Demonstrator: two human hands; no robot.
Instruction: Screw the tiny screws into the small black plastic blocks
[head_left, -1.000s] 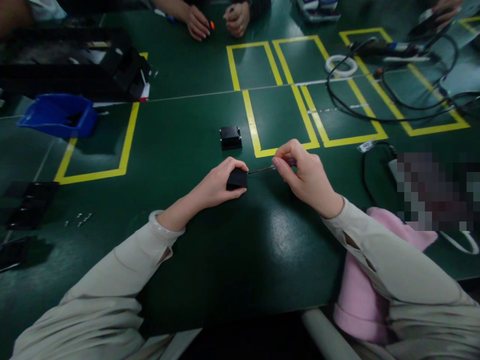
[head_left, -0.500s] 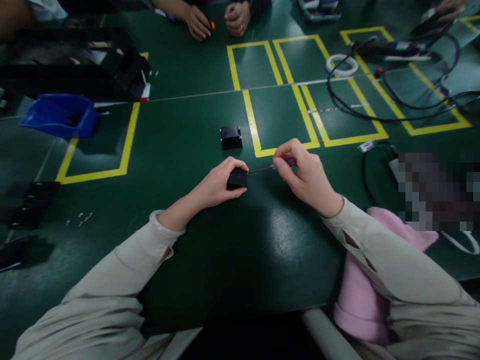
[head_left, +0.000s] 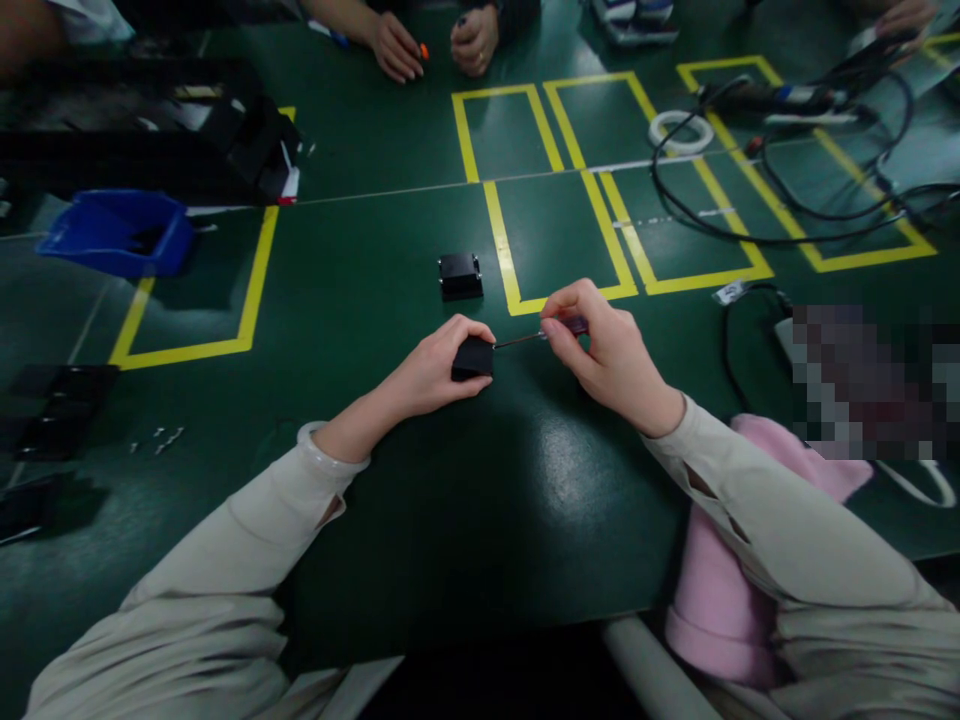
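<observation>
My left hand grips a small black block between thumb and fingers, down at the green tabletop. In my right hand is a screwdriver, pinched by its dark handle. The thin metal shaft points left, and its tip meets the block's right side near the upper corner; the exact contact is too small to make out. Just beyond the left hand sits a second black block with shiny metal bits at both sides.
A blue bin and small metal pieces lie left, near black parts. Cables and a white ring are at right. A pink cloth lies under my right forearm. Another person's hands rest across the table.
Almost nothing differs. My right hand and the screwdriver handle have shifted very slightly left, and the whole view has moved by a few pixels. Both holds are the same.
</observation>
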